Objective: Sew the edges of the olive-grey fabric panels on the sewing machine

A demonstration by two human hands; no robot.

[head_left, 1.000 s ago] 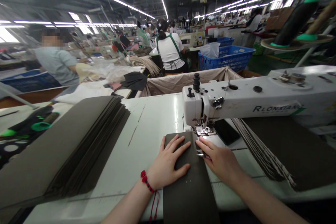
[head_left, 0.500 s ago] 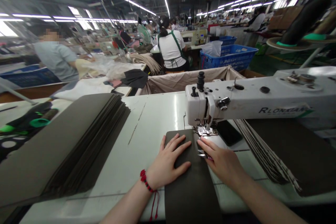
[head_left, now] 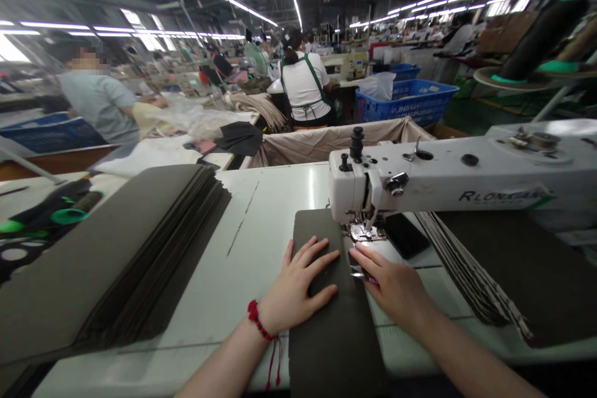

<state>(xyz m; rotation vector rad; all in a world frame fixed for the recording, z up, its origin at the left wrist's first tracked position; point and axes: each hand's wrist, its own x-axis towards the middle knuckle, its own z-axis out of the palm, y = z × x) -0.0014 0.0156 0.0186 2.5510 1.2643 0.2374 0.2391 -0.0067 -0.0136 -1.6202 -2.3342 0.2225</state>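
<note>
A dark olive fabric panel (head_left: 338, 339) lies lengthwise on the pale sewing table, its left front corner beside the presser foot (head_left: 367, 231) of the white sewing machine (head_left: 433, 174). Flat on this panel rests my left hand (head_left: 298, 289), fingers spread, with a red and black bracelet at the wrist. My right hand (head_left: 396, 286) is at the panel's right edge, fingertips just in front of the presser foot. Metal thread snips (head_left: 359, 273) are tucked under its curled fingers, blades pointing left; their handle is mostly hidden.
On the left leans a thick stack of dark panels (head_left: 116, 249), near thread cones (head_left: 69, 217). A black phone (head_left: 407, 236) lies behind my right hand. More panels (head_left: 522, 267) are piled at right. A cloth-lined bin (head_left: 317, 146) stands beyond the table; co-workers sit further back.
The fabric panel's far end has slid forward past the presser foot, along its left side. Both hands stay in nearly the same place, the snips still in the right.
</note>
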